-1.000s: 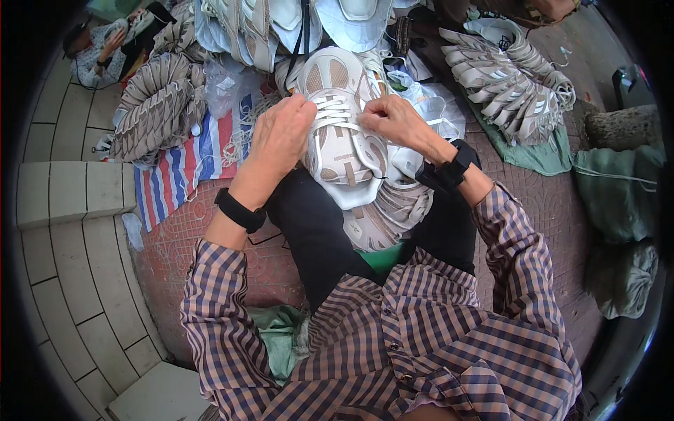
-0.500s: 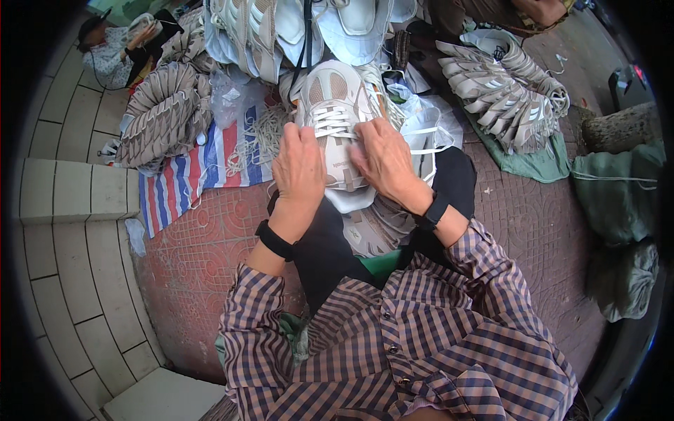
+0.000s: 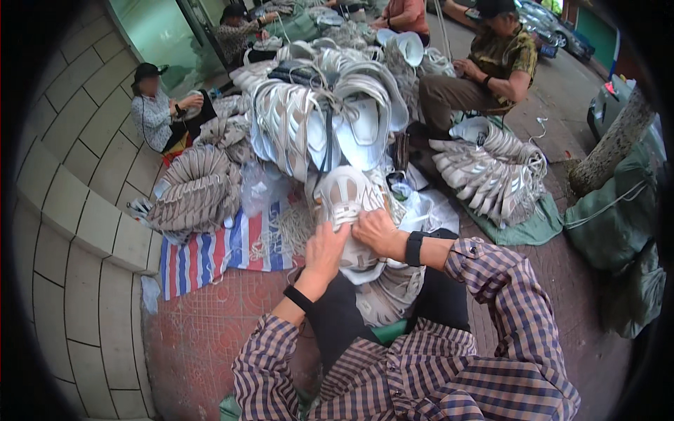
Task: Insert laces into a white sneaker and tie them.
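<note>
A white and beige shoe upper (image 3: 341,184) stands in front of my knees, toe pointing away from me. White laces (image 3: 345,210) cross its tongue. My left hand (image 3: 324,251) is at the left side of the lacing, fingers bent and pinched together at the laces. On the other side my right hand (image 3: 379,233) has its fingers curled closed over the laces. The fingertips of both hands nearly meet. Below, more uppers (image 3: 390,295) lie stacked between my thighs.
A large tied bundle of uppers (image 3: 288,130) rises beyond. Curled rows of uppers lie left (image 3: 193,193) and right (image 3: 491,175). Loose laces (image 3: 289,230) rest on a striped sheet (image 3: 203,263). Several people sit around; a tree trunk (image 3: 609,158) and green sacks (image 3: 614,217) stand at right.
The view has tilted up, showing more people and the street. My hands have drawn closer together over the laces, the right one moving inward from the upper's side.
</note>
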Tool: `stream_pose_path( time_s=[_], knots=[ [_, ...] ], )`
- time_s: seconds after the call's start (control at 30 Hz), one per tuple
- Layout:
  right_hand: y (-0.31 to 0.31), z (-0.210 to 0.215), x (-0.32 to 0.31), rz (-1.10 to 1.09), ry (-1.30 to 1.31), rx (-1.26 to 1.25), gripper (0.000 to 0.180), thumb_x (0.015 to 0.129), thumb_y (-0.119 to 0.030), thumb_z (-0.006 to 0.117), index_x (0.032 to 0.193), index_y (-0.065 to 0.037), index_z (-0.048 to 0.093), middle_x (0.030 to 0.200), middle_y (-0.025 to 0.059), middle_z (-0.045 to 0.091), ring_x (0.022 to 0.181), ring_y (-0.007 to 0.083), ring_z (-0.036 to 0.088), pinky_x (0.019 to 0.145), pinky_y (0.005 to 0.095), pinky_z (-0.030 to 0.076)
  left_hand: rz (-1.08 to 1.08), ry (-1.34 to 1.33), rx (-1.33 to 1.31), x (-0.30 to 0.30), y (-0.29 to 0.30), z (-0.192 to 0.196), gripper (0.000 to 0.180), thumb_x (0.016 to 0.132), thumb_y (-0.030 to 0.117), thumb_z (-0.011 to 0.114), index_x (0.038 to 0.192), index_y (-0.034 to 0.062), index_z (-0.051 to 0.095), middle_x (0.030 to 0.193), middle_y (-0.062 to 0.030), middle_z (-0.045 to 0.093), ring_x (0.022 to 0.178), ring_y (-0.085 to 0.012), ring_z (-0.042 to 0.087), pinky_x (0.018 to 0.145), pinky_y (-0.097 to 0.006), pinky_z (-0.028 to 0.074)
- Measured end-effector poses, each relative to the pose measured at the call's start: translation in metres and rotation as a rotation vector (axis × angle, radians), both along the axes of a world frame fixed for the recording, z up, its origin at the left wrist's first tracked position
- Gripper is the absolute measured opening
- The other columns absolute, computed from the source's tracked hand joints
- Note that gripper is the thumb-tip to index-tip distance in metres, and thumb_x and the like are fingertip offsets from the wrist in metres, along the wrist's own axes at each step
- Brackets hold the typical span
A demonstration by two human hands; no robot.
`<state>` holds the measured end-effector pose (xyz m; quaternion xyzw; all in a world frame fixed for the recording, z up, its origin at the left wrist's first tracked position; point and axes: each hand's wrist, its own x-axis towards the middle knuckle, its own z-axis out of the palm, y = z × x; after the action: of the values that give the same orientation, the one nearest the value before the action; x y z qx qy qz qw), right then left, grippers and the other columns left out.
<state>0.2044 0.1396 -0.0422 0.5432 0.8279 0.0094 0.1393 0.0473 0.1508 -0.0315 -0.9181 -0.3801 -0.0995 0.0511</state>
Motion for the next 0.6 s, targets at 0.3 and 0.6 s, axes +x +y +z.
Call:
stream_pose_path(
  time_s=[0.3, 0.6],
  knots=[
    [0.002, 0.040, 0.008, -0.097, 1.128, 0.713, 0.007, 0.074, -0.003, 0.056, 0.081, -0.005, 0.056, 0.084, 0.0130, 0.057, 0.077, 0.0309, 0.054, 0.067, 0.0355, 0.042, 0.031, 0.153, 0.397, 0.017, 0.010, -0.011, 0.008, 0.073, 0.015, 0.056, 0.077, 0.0090, 0.059, 0.075, -0.0041, 0.053, 0.068, -0.0196, 0.058, 0.056, -0.029, 0.045],
    [-0.003, -0.010, 0.020, -0.368, 1.921, 0.143, 0.013, 0.088, -0.013, 0.051, 0.089, 0.000, 0.057, 0.070, -0.0014, 0.054, 0.068, 0.0050, 0.051, 0.064, 0.0192, 0.040, -0.148, 0.332, 0.397, 0.021, 0.034, -0.004, 0.009, 0.067, 0.014, 0.058, 0.074, 0.0096, 0.062, 0.084, -0.0049, 0.052, 0.088, -0.0191, 0.051, 0.072, -0.034, 0.039]
  ],
)
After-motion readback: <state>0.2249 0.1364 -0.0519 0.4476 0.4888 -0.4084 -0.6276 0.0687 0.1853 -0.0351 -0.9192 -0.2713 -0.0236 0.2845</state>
